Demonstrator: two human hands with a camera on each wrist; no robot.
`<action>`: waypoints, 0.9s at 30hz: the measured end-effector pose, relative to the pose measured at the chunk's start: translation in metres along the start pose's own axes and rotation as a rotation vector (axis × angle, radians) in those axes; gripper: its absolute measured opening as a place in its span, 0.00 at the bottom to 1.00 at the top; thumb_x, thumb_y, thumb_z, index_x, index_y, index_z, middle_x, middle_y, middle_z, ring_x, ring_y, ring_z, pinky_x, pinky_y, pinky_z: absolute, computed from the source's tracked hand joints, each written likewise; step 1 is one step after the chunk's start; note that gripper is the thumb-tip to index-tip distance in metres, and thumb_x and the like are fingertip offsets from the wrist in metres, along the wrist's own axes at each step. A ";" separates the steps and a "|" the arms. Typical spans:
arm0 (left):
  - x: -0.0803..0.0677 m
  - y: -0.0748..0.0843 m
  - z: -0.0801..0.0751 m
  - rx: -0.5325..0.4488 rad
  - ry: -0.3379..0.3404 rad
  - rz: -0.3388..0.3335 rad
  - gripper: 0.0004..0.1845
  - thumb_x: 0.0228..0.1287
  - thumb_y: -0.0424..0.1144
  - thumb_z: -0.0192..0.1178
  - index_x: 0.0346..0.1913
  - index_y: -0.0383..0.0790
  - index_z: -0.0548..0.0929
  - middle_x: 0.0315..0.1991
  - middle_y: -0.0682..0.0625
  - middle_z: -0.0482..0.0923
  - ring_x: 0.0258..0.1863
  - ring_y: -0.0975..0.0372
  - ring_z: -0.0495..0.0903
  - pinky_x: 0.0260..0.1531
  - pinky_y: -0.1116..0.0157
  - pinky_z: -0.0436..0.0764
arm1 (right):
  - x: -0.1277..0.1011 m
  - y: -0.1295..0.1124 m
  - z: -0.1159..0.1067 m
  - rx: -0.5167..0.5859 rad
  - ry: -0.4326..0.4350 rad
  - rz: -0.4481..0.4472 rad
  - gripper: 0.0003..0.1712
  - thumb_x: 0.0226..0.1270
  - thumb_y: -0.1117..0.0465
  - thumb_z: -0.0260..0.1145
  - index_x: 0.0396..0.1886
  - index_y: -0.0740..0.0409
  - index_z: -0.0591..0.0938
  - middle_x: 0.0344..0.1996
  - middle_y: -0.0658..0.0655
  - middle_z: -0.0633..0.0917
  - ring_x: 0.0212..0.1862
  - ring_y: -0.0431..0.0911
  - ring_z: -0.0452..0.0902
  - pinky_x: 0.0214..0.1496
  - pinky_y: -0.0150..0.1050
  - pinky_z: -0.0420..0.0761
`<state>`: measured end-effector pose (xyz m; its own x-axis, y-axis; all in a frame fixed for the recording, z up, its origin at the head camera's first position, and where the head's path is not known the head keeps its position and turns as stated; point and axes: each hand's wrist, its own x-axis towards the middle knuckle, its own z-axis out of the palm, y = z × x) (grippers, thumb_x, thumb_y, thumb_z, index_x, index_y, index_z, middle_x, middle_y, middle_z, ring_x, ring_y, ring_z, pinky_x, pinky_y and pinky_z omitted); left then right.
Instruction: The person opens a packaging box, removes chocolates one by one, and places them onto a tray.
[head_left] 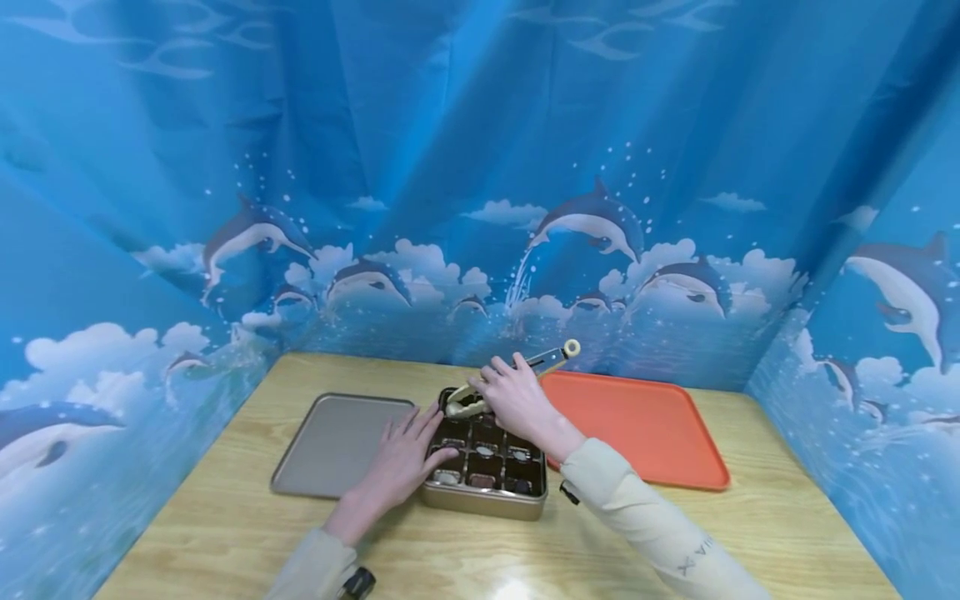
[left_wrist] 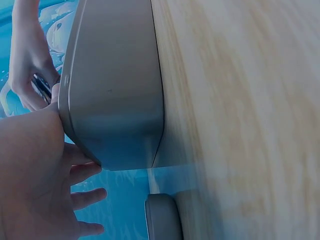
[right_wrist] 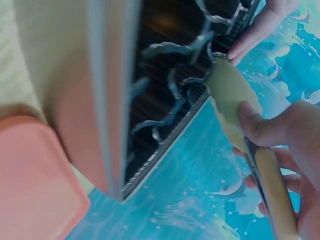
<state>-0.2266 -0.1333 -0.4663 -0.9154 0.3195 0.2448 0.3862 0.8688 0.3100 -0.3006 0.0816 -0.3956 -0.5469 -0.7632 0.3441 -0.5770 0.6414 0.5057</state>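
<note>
Wooden desk, frame centre: I see right hand gripping tongs over compartment box, left hand fingers flat, relaxed on its left edge

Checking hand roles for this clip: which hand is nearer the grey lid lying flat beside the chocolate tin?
Left. The left hand lies between the grey lid and the chocolate tin; the right hand holds tongs over the tin's far edge.

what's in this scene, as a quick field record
left hand: open, fingers flat on the near left edge of the tin
right hand: grips the tongs
tongs: cream tips down at the tin's far left corner
tin: gold, dark divided tray holding small pieces
lid: left of the tin
orange tray: right of the tin
table: light wood
</note>
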 end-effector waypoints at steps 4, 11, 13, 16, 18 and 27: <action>0.000 0.000 0.000 0.004 -0.009 -0.003 0.39 0.75 0.61 0.51 0.74 0.34 0.67 0.79 0.43 0.57 0.77 0.40 0.55 0.71 0.32 0.54 | -0.009 0.002 0.003 0.031 0.038 0.040 0.27 0.59 0.52 0.77 0.60 0.44 0.85 0.43 0.49 0.86 0.47 0.48 0.76 0.46 0.47 0.75; 0.000 0.000 0.000 0.003 -0.011 -0.008 0.40 0.75 0.62 0.50 0.75 0.34 0.66 0.79 0.43 0.56 0.77 0.41 0.55 0.72 0.32 0.53 | -0.019 0.011 0.002 0.090 0.099 0.127 0.26 0.64 0.54 0.74 0.62 0.47 0.83 0.46 0.51 0.86 0.46 0.50 0.76 0.45 0.51 0.76; 0.000 -0.001 0.001 0.004 -0.012 -0.009 0.40 0.75 0.62 0.50 0.75 0.35 0.65 0.79 0.44 0.55 0.77 0.41 0.54 0.72 0.33 0.53 | -0.022 0.016 0.001 0.104 0.109 0.154 0.27 0.64 0.54 0.75 0.63 0.48 0.83 0.46 0.52 0.86 0.47 0.51 0.76 0.45 0.52 0.77; 0.000 -0.002 0.002 0.002 -0.009 -0.006 0.40 0.74 0.63 0.50 0.76 0.35 0.65 0.80 0.44 0.55 0.77 0.41 0.54 0.73 0.33 0.53 | -0.029 0.026 0.002 0.107 0.121 0.195 0.27 0.62 0.56 0.76 0.62 0.48 0.83 0.46 0.53 0.86 0.47 0.52 0.77 0.44 0.53 0.77; 0.000 -0.002 0.002 -0.003 -0.010 -0.003 0.40 0.75 0.62 0.50 0.75 0.34 0.65 0.79 0.43 0.55 0.77 0.41 0.54 0.73 0.33 0.53 | -0.034 0.034 0.004 0.099 0.117 0.230 0.28 0.62 0.55 0.76 0.62 0.48 0.83 0.46 0.53 0.86 0.48 0.53 0.77 0.44 0.53 0.77; -0.001 -0.001 0.001 -0.010 -0.021 -0.010 0.40 0.75 0.62 0.50 0.76 0.34 0.64 0.79 0.43 0.55 0.78 0.41 0.53 0.73 0.33 0.51 | -0.066 0.075 0.014 0.087 0.080 0.382 0.25 0.65 0.54 0.74 0.62 0.48 0.83 0.46 0.55 0.87 0.49 0.54 0.77 0.42 0.52 0.74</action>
<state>-0.2260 -0.1340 -0.4675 -0.9214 0.3187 0.2222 0.3778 0.8682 0.3217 -0.3162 0.1809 -0.3911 -0.6850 -0.4696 0.5570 -0.3922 0.8820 0.2612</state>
